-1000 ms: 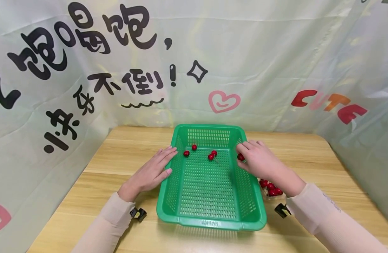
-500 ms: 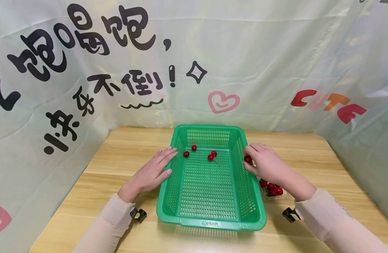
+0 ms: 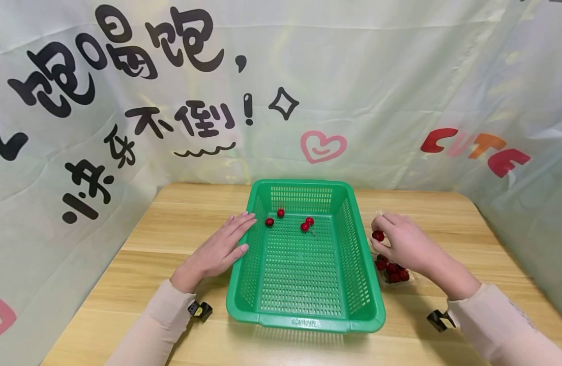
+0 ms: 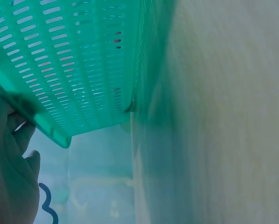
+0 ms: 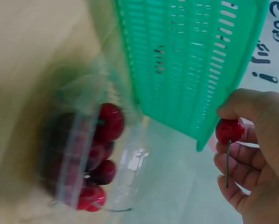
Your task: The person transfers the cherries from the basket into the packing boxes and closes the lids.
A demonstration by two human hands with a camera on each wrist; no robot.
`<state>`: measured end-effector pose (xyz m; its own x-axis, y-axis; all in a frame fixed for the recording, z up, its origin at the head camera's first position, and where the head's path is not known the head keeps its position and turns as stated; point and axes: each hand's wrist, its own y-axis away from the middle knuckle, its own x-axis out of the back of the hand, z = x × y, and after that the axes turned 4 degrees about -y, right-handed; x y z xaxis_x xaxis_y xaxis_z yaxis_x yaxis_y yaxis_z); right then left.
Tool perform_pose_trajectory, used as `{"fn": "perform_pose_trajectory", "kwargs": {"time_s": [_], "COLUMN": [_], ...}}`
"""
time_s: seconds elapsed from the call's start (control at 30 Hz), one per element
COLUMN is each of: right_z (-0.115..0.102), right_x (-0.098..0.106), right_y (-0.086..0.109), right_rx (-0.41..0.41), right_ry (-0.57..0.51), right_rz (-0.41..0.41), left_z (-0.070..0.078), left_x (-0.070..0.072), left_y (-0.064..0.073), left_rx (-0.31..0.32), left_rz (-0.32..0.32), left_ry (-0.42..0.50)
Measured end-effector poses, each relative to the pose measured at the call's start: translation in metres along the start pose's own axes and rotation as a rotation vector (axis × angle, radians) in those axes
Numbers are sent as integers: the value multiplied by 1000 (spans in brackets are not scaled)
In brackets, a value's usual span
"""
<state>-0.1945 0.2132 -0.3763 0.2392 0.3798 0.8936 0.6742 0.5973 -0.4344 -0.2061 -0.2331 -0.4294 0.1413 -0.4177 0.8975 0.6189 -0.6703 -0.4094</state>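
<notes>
My right hand pinches a dark red cherry between thumb and fingers, its green stem hanging down in the right wrist view. It is just right of the green plastic basket, above a clear plastic box holding several more cherries. My left hand rests with straight fingers on the basket's left rim. Inside the basket, toward the far end, lie a few cherries: one near the back, one by the left wall, and a touching pair.
The basket stands on a light wooden table. Behind it hangs a pale cloth with printed lettering and a pink heart. A dark wrist device sits at the right cuff, another at the left.
My right hand has moved right with the cherry, from over the basket's right rim to above the clear box. My left hand and the cherries in the basket have stayed in place.
</notes>
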Motion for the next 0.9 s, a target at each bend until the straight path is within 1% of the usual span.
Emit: {"fn": "perform_pose_trajectory", "kwargs": {"time_s": [0.2,0.4,0.7,0.9], "right_z": [10,19,26,27], "right_x": [-9,-20,-30,-32], "right_y": [11,17,22,23], "right_rx": [-42,-88,-103,-89], "right_ry": [11,4,-16,-15], "right_rz": [-38,-96,-145,-142], "left_z": [0,-1,-2,-1], "left_x": [1,-1,-1,0], "left_y": [0,0,0,0], "left_rx": [7,10,7,14], "left_rz": [-6,-11,-10,-13], "left_ry": [3,3,5,3]}}
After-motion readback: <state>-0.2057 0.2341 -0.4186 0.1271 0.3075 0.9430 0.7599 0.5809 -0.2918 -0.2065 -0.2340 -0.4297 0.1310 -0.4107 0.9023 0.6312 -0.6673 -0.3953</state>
